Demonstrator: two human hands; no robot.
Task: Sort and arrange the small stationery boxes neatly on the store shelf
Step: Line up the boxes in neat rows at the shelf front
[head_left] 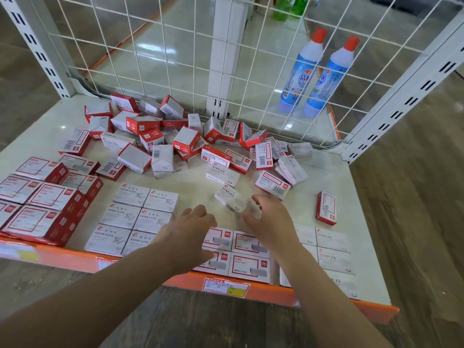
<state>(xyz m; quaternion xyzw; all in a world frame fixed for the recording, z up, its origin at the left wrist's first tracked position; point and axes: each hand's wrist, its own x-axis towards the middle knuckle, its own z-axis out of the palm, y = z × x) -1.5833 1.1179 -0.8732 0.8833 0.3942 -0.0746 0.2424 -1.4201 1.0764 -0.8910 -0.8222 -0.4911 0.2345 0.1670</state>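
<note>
Lying between hands [226,222]: staples box [232,198]

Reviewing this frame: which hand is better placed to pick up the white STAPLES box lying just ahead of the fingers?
Right. The right hand has its fingertips beside the white STAPLES box, and the STAPLES rows it probably belongs in lie on that side. The left hand sits farther back, nearer the PAPER CLIPS boxes.

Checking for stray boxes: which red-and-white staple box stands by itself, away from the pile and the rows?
The red-and-white staple box near the shelf's right edge, standing on its side, apart from everything, right of the right hand.
</note>
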